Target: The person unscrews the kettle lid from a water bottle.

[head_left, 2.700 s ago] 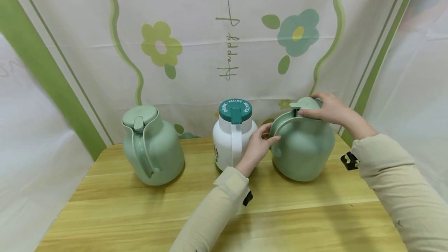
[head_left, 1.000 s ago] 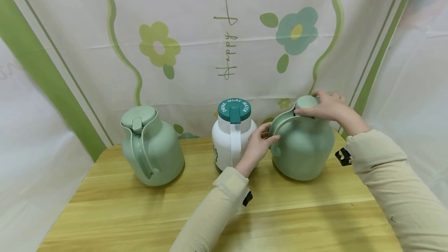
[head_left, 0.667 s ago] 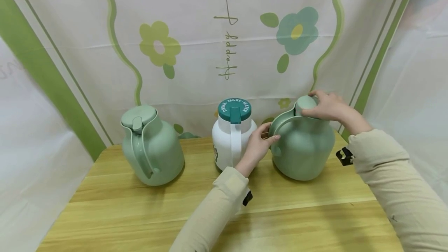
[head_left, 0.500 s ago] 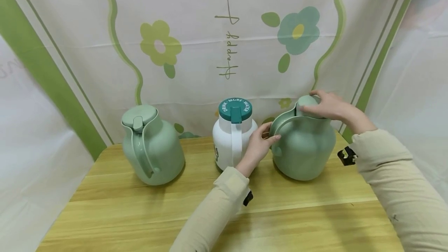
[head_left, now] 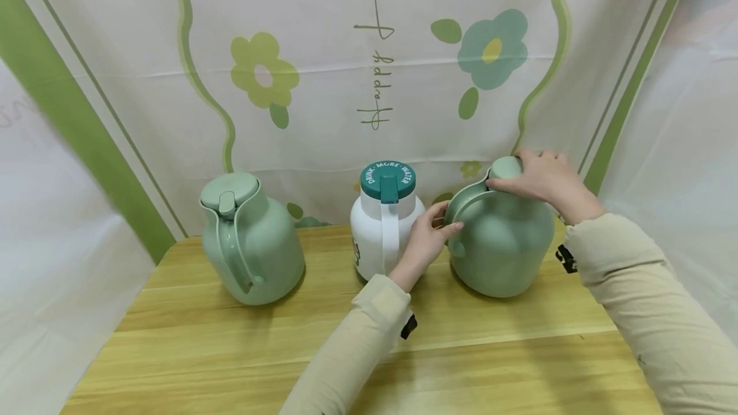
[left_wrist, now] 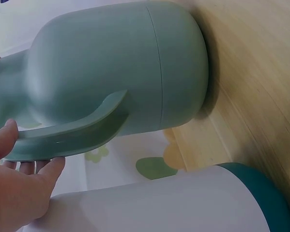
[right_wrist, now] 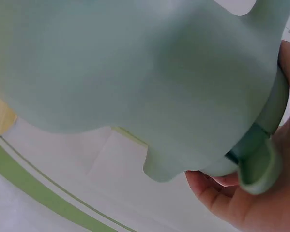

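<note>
On the right of the table stands a pale green thermos jug. My right hand grips its round lid from the far right side, thumb on the near edge. In the right wrist view the lid's thumb lever sticks out under the palm. My left hand holds the jug's curved handle between thumb and fingers. Just behind the left hand is a white jug with a dark green lid reading "DRINK MORE WATER"; the left hand partly covers it.
A second pale green thermos jug stands at the left, its lid lever lined up with its handle. The wooden table runs toward me. A printed curtain hangs close behind the jugs.
The right jug's lid has turned: its lever pointed left toward the handle and is now hidden from the head view. My right hand has shifted its hold; the left hand stays put.
</note>
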Demonstrator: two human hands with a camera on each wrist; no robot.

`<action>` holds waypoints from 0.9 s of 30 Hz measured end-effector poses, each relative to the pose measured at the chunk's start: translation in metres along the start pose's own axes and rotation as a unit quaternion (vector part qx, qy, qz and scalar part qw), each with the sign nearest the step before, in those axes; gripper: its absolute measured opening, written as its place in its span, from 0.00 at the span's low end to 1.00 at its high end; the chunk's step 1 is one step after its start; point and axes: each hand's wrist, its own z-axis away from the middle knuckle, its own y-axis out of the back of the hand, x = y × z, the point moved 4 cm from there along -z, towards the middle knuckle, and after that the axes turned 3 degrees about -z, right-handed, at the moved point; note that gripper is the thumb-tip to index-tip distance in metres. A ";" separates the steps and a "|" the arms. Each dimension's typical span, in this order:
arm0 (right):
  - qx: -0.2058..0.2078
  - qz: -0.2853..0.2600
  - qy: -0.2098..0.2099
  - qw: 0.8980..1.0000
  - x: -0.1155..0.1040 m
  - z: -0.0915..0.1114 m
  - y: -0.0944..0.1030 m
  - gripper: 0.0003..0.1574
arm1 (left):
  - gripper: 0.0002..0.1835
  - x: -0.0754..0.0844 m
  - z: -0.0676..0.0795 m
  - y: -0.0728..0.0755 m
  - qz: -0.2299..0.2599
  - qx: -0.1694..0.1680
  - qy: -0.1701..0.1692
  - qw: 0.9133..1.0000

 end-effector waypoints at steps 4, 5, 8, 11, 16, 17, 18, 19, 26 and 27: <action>-0.013 -0.014 0.010 1.000 0.001 0.000 0.000 0.57 | 0.25 0.000 0.000 0.000 0.000 0.000 0.001 1.000; -0.015 -0.018 0.013 1.000 0.001 -0.001 0.000 0.57 | 0.25 0.000 0.001 0.000 -0.001 0.001 0.001 1.000; -0.017 -0.026 0.030 0.999 0.002 -0.002 0.000 0.56 | 0.25 0.000 0.001 0.000 -0.001 0.002 0.002 1.000; -0.022 -0.029 0.044 0.998 0.004 -0.003 0.000 0.55 | 0.25 0.001 0.002 0.001 0.000 0.001 0.003 1.000; -0.039 -0.040 0.060 0.997 0.008 -0.003 0.003 0.54 | 0.25 0.002 0.003 0.001 0.000 -0.002 0.003 1.000; -0.040 -0.042 0.060 0.996 0.009 -0.003 0.003 0.54 | 0.25 0.002 0.003 0.001 0.001 -0.002 0.002 1.000; -0.039 -0.043 0.060 0.996 0.010 -0.003 0.004 0.54 | 0.25 0.002 0.003 0.001 0.000 -0.002 0.002 1.000; -0.038 -0.042 0.060 0.997 0.011 -0.003 0.004 0.54 | 0.25 0.003 0.003 0.001 0.001 -0.003 0.001 1.000; -0.028 -0.019 0.048 0.998 0.011 0.000 0.006 0.55 | 0.25 0.002 0.003 0.002 0.001 -0.004 0.003 1.000; -0.028 -0.016 0.047 0.998 0.011 0.000 0.006 0.55 | 0.25 0.002 0.003 0.002 0.001 -0.004 0.003 1.000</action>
